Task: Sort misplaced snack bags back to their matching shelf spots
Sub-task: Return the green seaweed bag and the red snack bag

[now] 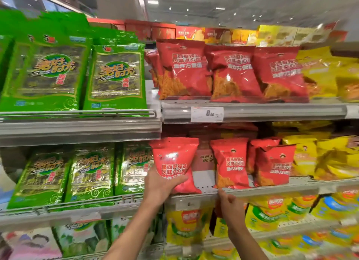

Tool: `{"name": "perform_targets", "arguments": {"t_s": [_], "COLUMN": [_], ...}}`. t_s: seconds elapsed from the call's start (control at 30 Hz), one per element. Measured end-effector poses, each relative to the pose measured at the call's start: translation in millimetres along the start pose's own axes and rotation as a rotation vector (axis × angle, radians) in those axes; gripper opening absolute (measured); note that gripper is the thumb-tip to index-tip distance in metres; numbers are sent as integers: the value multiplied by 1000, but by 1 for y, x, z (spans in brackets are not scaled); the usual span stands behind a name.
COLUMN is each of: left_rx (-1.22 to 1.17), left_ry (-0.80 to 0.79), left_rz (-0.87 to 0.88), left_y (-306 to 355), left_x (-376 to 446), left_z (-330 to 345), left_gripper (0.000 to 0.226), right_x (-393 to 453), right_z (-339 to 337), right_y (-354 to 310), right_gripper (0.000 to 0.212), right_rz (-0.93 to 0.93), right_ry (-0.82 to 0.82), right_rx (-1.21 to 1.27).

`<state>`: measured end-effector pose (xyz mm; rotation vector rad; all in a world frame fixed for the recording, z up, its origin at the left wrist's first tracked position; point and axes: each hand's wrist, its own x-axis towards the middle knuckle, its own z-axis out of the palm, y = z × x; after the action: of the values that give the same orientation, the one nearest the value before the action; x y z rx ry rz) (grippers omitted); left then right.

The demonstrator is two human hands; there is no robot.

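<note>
My left hand [162,185] grips a red snack bag [174,158] by its lower part, upright at the left end of the middle shelf [272,188]. Beside it stand more red bags [231,162] of the same kind, with a gap of bare shelf between. My right hand [230,207] hovers just below the shelf's front edge, fingers loosely spread, holding nothing. Above, another row of red bags [231,73] fills the upper shelf [272,112].
Green seaweed packs [77,73] fill the two shelves on the left. Yellow snack bags [328,75] sit right of the red ones on both shelves. Yellow-green bags [186,224] line the lower shelf. A price tag [206,114] hangs on the upper rail.
</note>
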<state>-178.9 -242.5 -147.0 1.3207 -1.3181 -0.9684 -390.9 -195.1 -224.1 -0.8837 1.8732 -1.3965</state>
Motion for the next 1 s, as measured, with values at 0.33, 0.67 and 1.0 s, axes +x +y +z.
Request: {"name": "perform_targets", "arguments": {"t_s": [0.33, 0.67, 1.0], "left_rx": [121, 373, 300], "left_ry": [67, 96, 255], "left_rz": [-45, -76, 2], "left_y": [1, -4, 11], "left_x": [9, 5, -20], "left_z": [107, 97, 74], "left_gripper": [77, 81, 92], "right_x": [21, 14, 13], "right_z": [-38, -39, -63], "right_y": [-8, -15, -22], "right_gripper": [50, 44, 41], "right_rz": [128, 167, 149], "right_ry": [-297, -281, -300], "right_rx": [229, 311, 227]}}
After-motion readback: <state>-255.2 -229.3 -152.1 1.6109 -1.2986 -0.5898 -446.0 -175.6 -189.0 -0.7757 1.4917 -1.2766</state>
